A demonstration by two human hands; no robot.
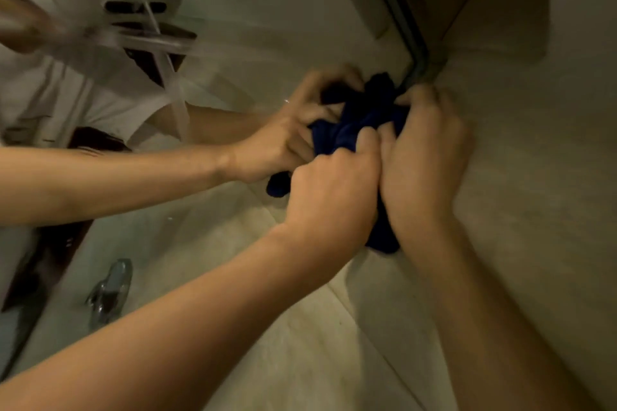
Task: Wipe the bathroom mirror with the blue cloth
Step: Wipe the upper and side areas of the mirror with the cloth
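chrome faucet (108,290), beige tiled wall (534,193)

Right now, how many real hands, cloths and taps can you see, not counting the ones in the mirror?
Hands: 2, the left hand and the right hand, both gripping the cloth
Blue cloth: 1, bunched against the mirror
Taps: 0 real; the only tap shows in the mirror
Total: 3

Wall (534,177) blocks the right; mirror (267,27) open leftward.
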